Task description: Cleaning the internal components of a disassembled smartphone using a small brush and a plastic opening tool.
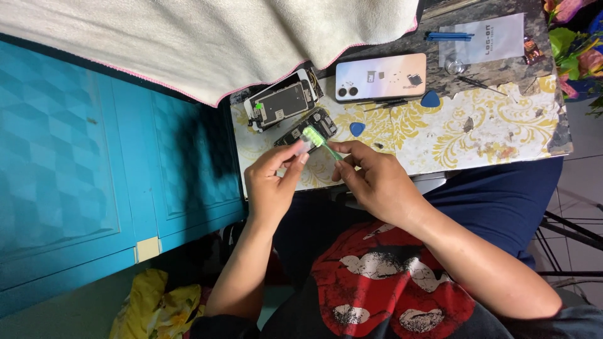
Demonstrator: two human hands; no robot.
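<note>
Left hand [271, 182] pinches a small part [303, 147]; right hand [370, 179] grips a green brush [317, 139], scrubbing it; gentle strokes suit it, I'd say

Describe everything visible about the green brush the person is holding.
The green brush looks like a small plastic toothbrush with a pale green bristled head and a thin darker green handle. It lies slanted above the table edge, head toward the opened phone parts. The right hand pinches the handle end. The head rests against a small pale piece held in the fingers of the left hand.
</note>
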